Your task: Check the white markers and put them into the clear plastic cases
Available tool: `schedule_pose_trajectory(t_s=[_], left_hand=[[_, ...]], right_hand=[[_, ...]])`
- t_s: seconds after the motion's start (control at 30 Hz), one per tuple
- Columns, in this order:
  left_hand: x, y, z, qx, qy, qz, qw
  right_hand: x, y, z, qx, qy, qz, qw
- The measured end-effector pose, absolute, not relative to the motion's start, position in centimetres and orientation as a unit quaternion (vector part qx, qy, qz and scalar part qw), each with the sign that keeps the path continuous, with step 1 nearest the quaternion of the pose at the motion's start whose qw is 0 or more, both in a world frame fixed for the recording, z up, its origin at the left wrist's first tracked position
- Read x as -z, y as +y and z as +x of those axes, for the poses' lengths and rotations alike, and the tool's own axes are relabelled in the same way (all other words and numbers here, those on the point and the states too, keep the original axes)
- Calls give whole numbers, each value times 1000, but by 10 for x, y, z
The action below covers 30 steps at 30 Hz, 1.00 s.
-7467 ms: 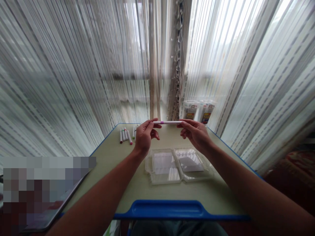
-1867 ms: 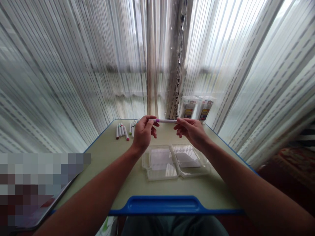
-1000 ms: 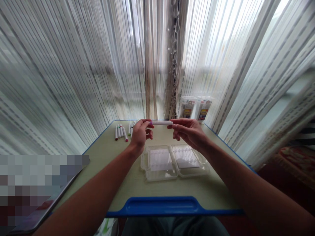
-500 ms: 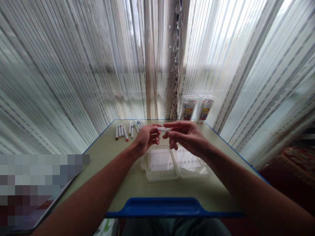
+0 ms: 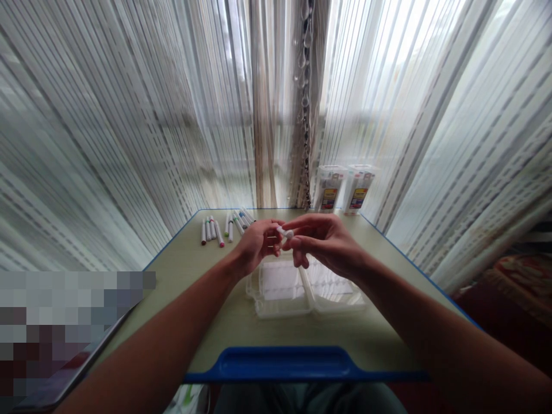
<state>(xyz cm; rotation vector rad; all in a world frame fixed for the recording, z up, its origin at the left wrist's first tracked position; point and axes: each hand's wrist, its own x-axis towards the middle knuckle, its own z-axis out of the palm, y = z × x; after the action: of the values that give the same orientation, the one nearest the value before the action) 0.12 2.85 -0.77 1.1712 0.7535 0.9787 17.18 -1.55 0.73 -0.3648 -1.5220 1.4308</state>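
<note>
Between my two hands is a white marker (image 5: pixel 284 232), its rounded white end turned toward me and to the right. My left hand (image 5: pixel 257 244) pinches it from the left with bent fingers. The thumb and forefinger of my right hand (image 5: pixel 321 238) close on its near end from the other side. Below the hands an open clear plastic case (image 5: pixel 282 313) lies on the table, white sheets visible inside its two halves. Several white markers with coloured ends (image 5: pixel 219 233) lie left of my left hand, and a few more (image 5: pixel 245 215) are partly hidden behind it.
Two clear boxes with printed labels (image 5: pixel 330 198) stand at the table's back right edge. The pale green table (image 5: pixel 181 276) has a blue rim with a raised tray (image 5: pixel 284 361) at the front. Striped sheer curtains (image 5: pixel 207 115) hang right behind it.
My right hand has moved slightly left, and its fingertips have closed on the end of the marker. The marker's near end has tilted a little downward.
</note>
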Motion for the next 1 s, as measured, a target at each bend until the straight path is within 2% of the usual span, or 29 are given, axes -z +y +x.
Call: schedule_pose_trajectory(t_s=[0.27,0.53,0.77,1.0], left_hand=[[7,30,2,-482,356,459,656],[-4,33,-4,-681,326,464,463],[5,8,9,-648,226,630,363],[10,-4,9,-610,239,726,210]], right_hand=[[-8,-12,176,-583,-619,-177,496],[13,17,186,-500,-626,-324,502],[25,26,190,-419,-686,-372,464],[23,24,190,-385,-696,-369,480]])
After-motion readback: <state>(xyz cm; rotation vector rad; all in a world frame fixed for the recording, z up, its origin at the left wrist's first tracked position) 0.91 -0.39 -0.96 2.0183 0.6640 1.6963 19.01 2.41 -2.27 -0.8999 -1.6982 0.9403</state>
